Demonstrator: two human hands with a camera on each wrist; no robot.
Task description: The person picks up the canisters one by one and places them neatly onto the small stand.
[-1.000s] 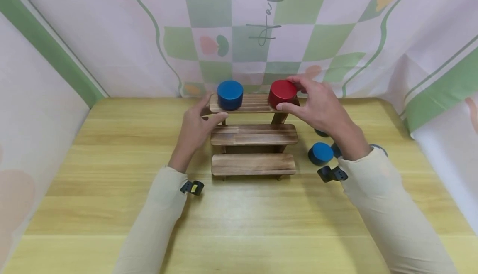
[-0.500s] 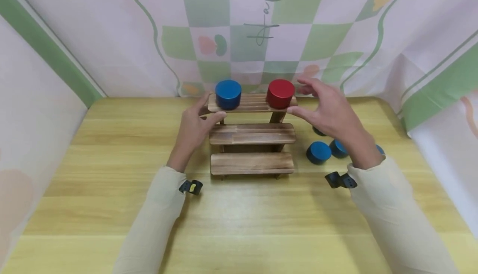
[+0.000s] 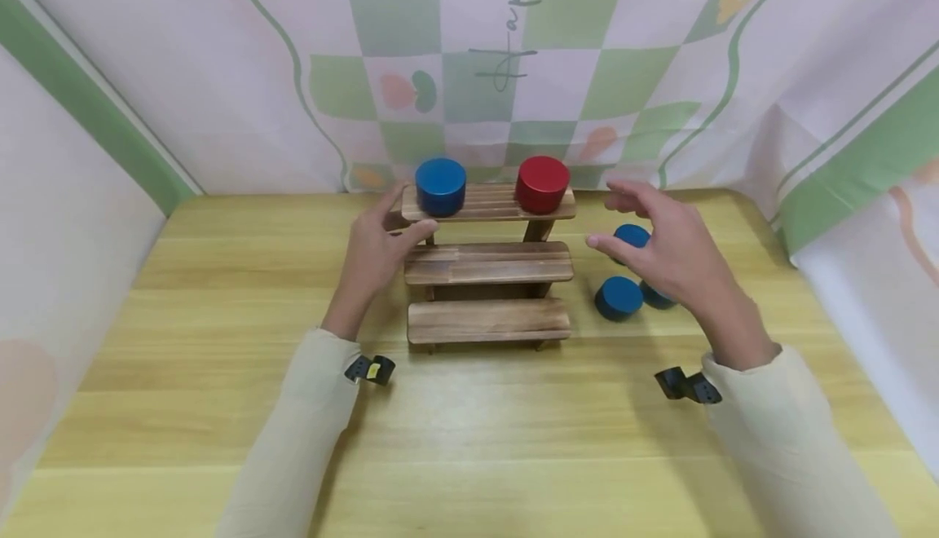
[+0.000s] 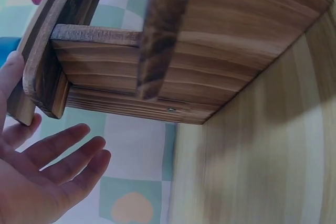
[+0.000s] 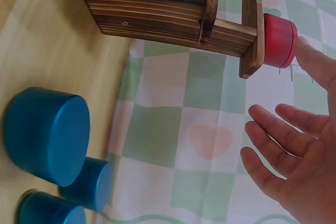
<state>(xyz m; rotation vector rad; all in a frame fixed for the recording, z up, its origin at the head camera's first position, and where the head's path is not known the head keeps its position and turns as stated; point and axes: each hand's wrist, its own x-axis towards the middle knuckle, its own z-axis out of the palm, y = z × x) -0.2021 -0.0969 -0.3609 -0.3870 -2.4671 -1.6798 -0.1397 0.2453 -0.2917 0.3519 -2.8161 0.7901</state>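
Note:
A three-step wooden display stand stands on the table, with a blue round tin-like cylinder and a red one on its top step. My left hand holds the left end of that step, thumb at the front and forefinger at the back. In the left wrist view the other fingers of the left hand hang free beside the stand. To the right, my right hand is apart from the red cylinder, thumb and fingers spread with nothing between them.
Several more blue cylinders stand on the table right of the stand, partly under my right hand. A checked cloth hangs behind the table's back edge. Black straps sit at both wrists.
My right hand has let go of the red cylinder and moved away to the right and slightly nearer. The red cylinder stays on the top step. My left hand keeps its place.

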